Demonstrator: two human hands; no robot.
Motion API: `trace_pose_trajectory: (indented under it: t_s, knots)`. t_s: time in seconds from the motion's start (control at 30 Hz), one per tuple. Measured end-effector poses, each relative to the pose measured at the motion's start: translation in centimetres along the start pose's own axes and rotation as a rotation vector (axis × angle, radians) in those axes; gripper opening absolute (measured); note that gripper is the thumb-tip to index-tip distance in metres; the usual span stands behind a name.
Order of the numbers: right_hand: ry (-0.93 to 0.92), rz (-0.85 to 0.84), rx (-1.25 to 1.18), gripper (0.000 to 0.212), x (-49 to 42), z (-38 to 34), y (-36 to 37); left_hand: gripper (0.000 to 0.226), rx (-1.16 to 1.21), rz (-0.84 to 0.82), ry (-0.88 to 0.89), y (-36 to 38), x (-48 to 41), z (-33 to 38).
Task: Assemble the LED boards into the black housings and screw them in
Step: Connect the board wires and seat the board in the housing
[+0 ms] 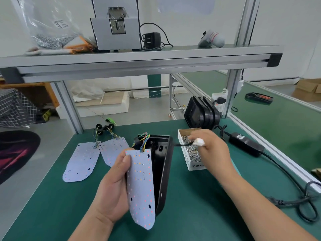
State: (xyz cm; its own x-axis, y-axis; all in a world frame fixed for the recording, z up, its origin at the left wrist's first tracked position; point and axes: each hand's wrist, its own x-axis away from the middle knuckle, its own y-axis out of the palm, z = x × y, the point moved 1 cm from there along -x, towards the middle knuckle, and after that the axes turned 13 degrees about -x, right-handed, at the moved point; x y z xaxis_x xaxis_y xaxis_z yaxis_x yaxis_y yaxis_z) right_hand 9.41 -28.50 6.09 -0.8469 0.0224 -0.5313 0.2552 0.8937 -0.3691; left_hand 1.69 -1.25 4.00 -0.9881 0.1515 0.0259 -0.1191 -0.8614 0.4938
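My left hand (112,185) grips a white LED board (141,186) by its left edge, thumb on its face, tilted up out of a black housing (164,173) that lies open on the green mat. Coloured wires (144,141) run from the board's top into the housing. My right hand (210,146), one fingertip wrapped in white tape, reaches into a cardboard box of small screws (192,152), fingers curled down among them; whether it pinches a screw is hidden. Two more LED boards (81,160) (112,150) with wires lie flat to the left.
A stack of black housings (199,113) stands behind the screw box. A black power adapter (246,143) and its cable (295,197) lie at the right. An aluminium shelf rail (139,65) crosses overhead with a screw feeder machine (116,23) on it.
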Motion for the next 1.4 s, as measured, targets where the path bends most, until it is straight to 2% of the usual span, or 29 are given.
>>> trace_pose_trajectory:
  t_s: [0.07,0.13,0.17,0.23,0.3,0.4,0.47,0.57,0.63,0.7,0.83,0.97,1.07,1.13,1.2,1.3,1.37,1.4]
  knots:
    - [-0.248,-0.168,0.136,0.062,0.2,-0.8,0.5,0.013,-0.015,-0.023,-0.001,0.3,0.0,-0.1]
    - [-0.327,-0.354,0.197,0.066,0.3,-1.9,1.3,0.014,-0.02,-0.051,-0.003,0.5,-0.2,-0.4]
    - [-0.355,-0.435,0.192,0.06,0.6,-2.3,1.8,0.017,-0.025,-0.062,-0.008,0.7,-0.2,-0.5]
    - [-0.284,-0.552,0.052,0.034,1.7,-2.4,2.9,0.024,-0.043,-0.083,-0.018,1.2,-0.3,-0.8]
    - [-0.073,-0.571,-0.202,0.021,2.5,-2.7,3.5,0.029,-0.062,-0.082,-0.011,1.4,-0.3,-0.9]
    - [0.075,-0.428,-0.425,0.018,2.8,-3.0,3.6,0.026,-0.026,-0.037,0.004,1.2,0.0,-0.5]
    - [0.153,-0.306,-0.469,0.021,2.0,-2.5,3.4,0.022,-0.01,-0.004,0.003,0.9,0.1,-0.1]
    - [0.222,-0.155,-0.464,0.019,0.7,-2.0,2.5,0.029,0.005,0.076,0.027,0.3,0.1,0.5]
    - [0.367,-0.039,-0.684,0.02,0.2,-1.4,1.9,0.026,0.011,0.098,0.106,-0.1,-0.2,0.6]
    - [0.494,-0.046,-0.83,0.02,0.3,-1.4,2.2,0.021,-0.036,0.077,0.11,0.0,-0.4,0.2]
    - [0.473,-0.096,-0.809,0.012,0.7,-1.3,3.5,0.019,-0.116,0.06,0.048,0.4,-1.0,-1.1]
    - [0.313,-0.036,-0.616,0.024,0.8,-0.7,3.2,0.019,-0.169,0.028,0.1,0.2,-1.3,-1.1]
    - [0.334,0.0,-0.631,0.019,0.9,-0.6,3.5,0.025,-0.175,-0.047,0.079,0.3,-1.1,-1.1]
    - [0.356,0.008,-0.623,0.018,0.7,-0.7,3.7,0.019,-0.168,-0.107,0.081,0.5,-1.1,-1.2]
    - [0.349,0.023,-0.556,0.02,0.5,-0.6,3.5,0.012,-0.144,-0.15,0.09,0.5,-0.9,-1.1]
    - [0.331,0.075,-0.44,0.024,0.2,-0.1,2.9,0.015,-0.126,-0.168,0.095,0.6,-0.9,-1.3]
    - [0.319,0.129,-0.488,0.027,0.2,0.1,2.7,0.011,-0.118,-0.18,0.1,1.0,-0.9,-1.1]
    - [0.317,0.141,-0.522,0.028,0.3,0.1,2.8,0.017,-0.106,-0.192,0.101,1.1,-0.9,-1.1]
